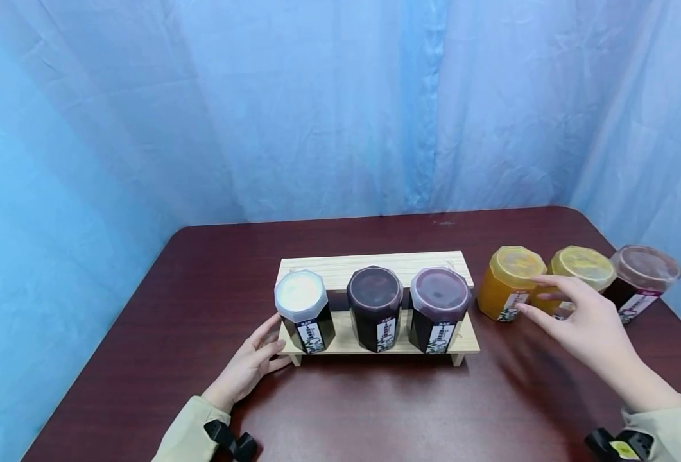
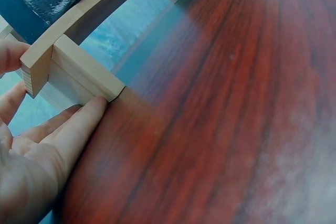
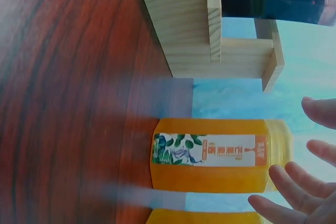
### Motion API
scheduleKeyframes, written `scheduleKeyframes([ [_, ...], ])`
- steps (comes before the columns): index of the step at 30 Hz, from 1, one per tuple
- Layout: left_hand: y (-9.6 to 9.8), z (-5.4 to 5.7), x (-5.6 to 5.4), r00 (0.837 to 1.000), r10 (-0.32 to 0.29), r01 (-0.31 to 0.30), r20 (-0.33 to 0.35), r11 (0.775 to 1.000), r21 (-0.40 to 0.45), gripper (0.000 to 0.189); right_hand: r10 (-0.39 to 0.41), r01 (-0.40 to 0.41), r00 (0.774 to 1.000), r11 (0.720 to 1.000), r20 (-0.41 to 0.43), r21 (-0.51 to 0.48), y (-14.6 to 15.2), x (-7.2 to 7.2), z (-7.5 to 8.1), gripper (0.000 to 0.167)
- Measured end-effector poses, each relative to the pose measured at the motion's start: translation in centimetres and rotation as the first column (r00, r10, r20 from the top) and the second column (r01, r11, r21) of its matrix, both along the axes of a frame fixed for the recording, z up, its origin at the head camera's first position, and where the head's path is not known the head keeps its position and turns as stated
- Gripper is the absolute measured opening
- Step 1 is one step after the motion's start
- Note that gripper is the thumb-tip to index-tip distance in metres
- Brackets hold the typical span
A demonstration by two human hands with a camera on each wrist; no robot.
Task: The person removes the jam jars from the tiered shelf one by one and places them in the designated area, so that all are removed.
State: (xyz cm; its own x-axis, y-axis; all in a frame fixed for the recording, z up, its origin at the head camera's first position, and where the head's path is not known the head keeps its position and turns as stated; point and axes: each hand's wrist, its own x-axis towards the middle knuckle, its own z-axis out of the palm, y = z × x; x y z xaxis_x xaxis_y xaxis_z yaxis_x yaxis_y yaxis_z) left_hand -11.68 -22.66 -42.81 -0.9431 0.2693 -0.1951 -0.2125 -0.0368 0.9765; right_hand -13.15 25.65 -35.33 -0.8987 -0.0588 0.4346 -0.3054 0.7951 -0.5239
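Three dark jam jars stand on the lower step of a two-step wooden rack [image 1: 369, 258] in the head view. The left jar [image 1: 303, 311] has a whitish lid, the middle jar [image 1: 375, 308] a dark one, the right jar [image 1: 440, 311] a purplish one. At the rack's left end my left hand [image 1: 250, 366] grips the board, fingers also against the leg [image 2: 86, 69]. My right hand [image 1: 588, 321], fingers spread and holding nothing, hovers by an orange-yellow jar [image 1: 499, 289]. In the right wrist view its fingertips are near the lid of that labelled jar [image 3: 210, 179].
Right of the rack, a second yellow jar [image 1: 583, 263] stands partly behind my right hand, and a dark jar [image 1: 646, 269] is at the far right. Everything rests on a dark red-brown table [image 1: 213, 289]. Blue curtains [image 1: 317, 115] hang behind and beside it.
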Motion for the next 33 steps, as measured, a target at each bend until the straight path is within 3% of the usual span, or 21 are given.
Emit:
scheduleKeyframes([
  [8, 0.1, -0.1, 0.0, 1.000, 0.023, -0.023, 0.002, 1.000, -0.012, 0.071, 0.067, -0.071, 0.996, 0.995, -0.062, -0.064, -1.0, 0.1, -0.2, 0.046],
  [17, -0.1, 0.0, 0.1, 1.000, 0.002, -0.002, -0.013, 1.000, 0.011, 0.071, 0.171, -0.188, 0.977, 0.973, -0.129, -0.137, -2.1, 0.1, -0.2, 0.049],
  [33, -0.1, 0.0, 0.1, 1.000, -0.001, 0.002, -0.020, 1.000, 0.016, 0.071, 0.269, -0.281, 0.959, 0.940, -0.086, -0.192, -4.3, 0.0, 0.5, 0.059],
])
